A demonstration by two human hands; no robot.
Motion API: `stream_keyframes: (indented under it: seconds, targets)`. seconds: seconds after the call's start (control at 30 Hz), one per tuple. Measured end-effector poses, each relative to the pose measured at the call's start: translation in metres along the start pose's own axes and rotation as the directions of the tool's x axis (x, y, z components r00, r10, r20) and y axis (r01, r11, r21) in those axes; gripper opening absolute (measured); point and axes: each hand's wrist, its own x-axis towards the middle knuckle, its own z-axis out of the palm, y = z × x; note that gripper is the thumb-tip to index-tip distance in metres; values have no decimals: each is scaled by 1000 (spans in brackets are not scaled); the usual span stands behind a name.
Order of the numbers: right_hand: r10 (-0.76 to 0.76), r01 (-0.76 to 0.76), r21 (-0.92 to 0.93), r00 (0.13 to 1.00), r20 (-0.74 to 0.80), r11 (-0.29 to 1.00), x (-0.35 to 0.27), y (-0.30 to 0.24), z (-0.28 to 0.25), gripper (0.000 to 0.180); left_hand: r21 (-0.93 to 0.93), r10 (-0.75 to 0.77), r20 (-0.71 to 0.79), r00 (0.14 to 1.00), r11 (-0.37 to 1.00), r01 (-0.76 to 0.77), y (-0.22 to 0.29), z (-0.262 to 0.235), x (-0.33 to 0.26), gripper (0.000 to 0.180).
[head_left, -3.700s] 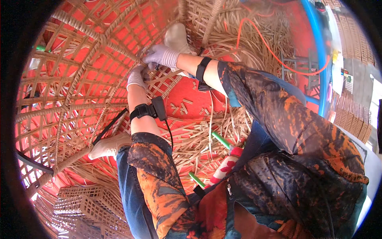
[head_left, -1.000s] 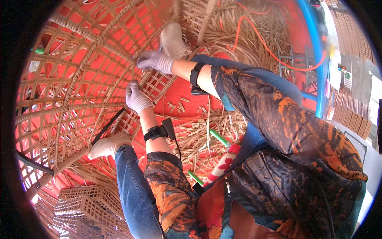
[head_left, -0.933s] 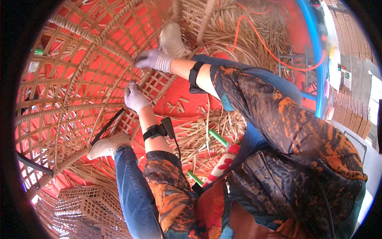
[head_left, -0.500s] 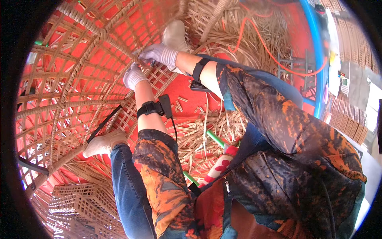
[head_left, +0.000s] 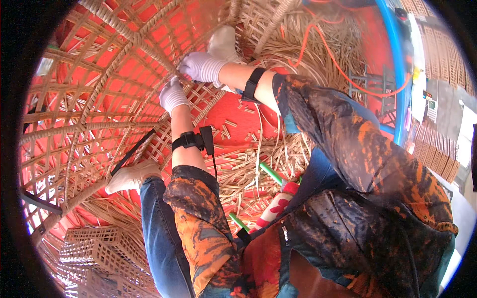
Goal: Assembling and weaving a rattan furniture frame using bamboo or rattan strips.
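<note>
A large woven cane frame [head_left: 82, 127] with ribs wrapped in cane strip spreads over the left and upper middle. Both hands wear pale striped gloves and meet at one of its wrapped ribs. My left hand [head_left: 173, 95] is closed just below the rib, fingertips against the weave; anything pinched in them is hidden. Just to its upper right, my right hand [head_left: 202, 68] has its fingers curled over the rib, their tips out of sight. Black straps with small boxes sit on both forearms.
My shoes rest by the frame, one at the left [head_left: 134, 177], one at the top [head_left: 222, 43]. Cut cane pieces [head_left: 233, 174] litter the red floor covering [head_left: 223, 116]. A blue curved rail [head_left: 397, 64] and orange cord [head_left: 338, 82] lie right; lattice pieces [head_left: 94, 246] are stacked lower left.
Both hands have shifted slightly in the picture while staying at the same rib. The right fingers are bent more closely over it. The frame appears a little farther right.
</note>
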Motion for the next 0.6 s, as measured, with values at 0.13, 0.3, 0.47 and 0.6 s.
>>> stream_keyframes:
  seconds: [0.13, 0.3, 0.47, 0.6]
  targets:
    - [85, -89, 64, 994, 62, 994, 4, -12, -18, 32, -136, 168, -351, 921, 964, -228, -13, -8, -26, 34]
    - [-89, -13, 447, 974, 207, 894, -10, -22, -43, 27, -467, 229, -93, 969, 850, -246, -8, -34, -37, 39]
    - [-347, 322, 145, 916, 202, 936, -35, -14, -52, 23, -491, 265, -44, 963, 834, -252, -10, -19, -3, 47]
    - [-269, 313, -73, 898, 349, 947, -100, -84, -37, 20, -183, 251, 35, 967, 953, -241, -5, -44, -28, 50]
